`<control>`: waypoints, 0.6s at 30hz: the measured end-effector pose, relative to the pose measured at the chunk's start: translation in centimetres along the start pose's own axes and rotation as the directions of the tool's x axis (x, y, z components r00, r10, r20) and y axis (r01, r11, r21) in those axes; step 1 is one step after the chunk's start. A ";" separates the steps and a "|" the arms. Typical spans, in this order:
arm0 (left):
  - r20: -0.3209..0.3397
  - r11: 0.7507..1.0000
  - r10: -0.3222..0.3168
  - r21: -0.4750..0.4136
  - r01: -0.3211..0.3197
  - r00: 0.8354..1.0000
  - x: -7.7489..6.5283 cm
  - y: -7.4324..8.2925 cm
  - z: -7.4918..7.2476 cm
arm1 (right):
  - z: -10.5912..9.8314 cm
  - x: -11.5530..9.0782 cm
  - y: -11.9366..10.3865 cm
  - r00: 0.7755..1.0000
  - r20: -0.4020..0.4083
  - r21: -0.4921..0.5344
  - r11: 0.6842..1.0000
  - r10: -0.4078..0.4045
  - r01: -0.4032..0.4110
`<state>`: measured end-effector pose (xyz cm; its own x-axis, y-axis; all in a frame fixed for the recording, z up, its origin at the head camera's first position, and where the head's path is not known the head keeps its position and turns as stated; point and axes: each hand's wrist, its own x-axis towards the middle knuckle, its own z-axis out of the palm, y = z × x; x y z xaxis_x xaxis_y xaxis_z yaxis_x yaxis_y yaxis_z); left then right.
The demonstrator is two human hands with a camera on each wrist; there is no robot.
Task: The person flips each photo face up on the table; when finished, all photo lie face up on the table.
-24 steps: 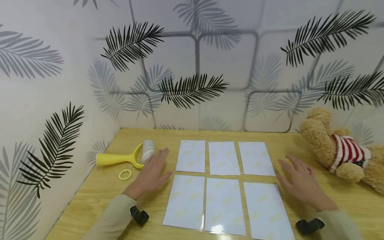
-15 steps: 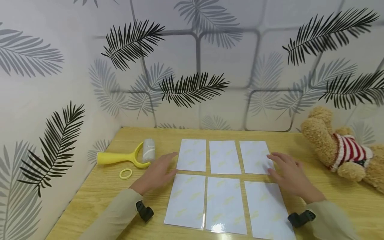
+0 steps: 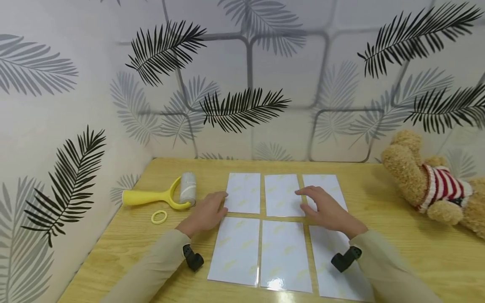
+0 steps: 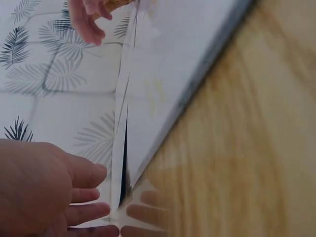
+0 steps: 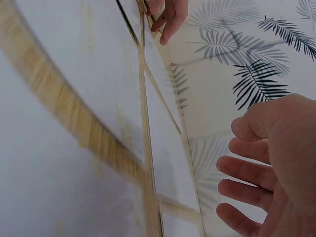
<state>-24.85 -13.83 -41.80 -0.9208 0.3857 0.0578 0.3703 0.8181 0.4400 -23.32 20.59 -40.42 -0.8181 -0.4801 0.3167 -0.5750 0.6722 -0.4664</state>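
Relaxed right fingers (image 5: 247, 170) near white sheets (image 5: 94, 64) on wood (image 5: 91, 132), leaf-patterned wall (image 5: 212, 106) behind.

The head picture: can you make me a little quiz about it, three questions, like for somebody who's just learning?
1. Count: how many white sheets lie on the wooden table?
2. True or false: the yellow ring lies apart from the roller.
3. Choose: which of the person's hands is nearer the teddy bear? A, left; B, right.

Key:
1. Six, in two rows of three.
2. True.
3. B, the right hand.
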 end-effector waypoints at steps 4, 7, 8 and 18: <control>-0.011 0.998 -0.034 0.047 0.035 0.999 0.5 0.3 0.4 | 0.8 1.9 -0.9 0.996 0.085 0.060 0.998 0.016 -0.021; -0.032 0.995 -0.045 0.087 0.047 0.998 0.8 0.5 0.5 | 1.5 3.2 -1.3 0.993 0.116 0.096 0.995 -0.004 -0.007; -0.035 0.994 -0.048 0.098 0.051 0.998 0.9 0.6 0.5 | 1.8 3.6 -1.5 0.993 0.121 0.108 0.994 -0.012 -0.001; -0.013 0.988 -0.074 0.135 0.075 0.997 1.0 0.6 0.3 | 4.0 7.0 -1.9 0.983 0.182 0.139 0.990 0.003 -0.029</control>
<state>-25.48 -12.78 -41.76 -0.9471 0.3186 0.0372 0.3135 0.8948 0.3178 -27.94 13.70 -40.62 -0.8041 -0.5726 0.1597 -0.5442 0.6010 -0.5854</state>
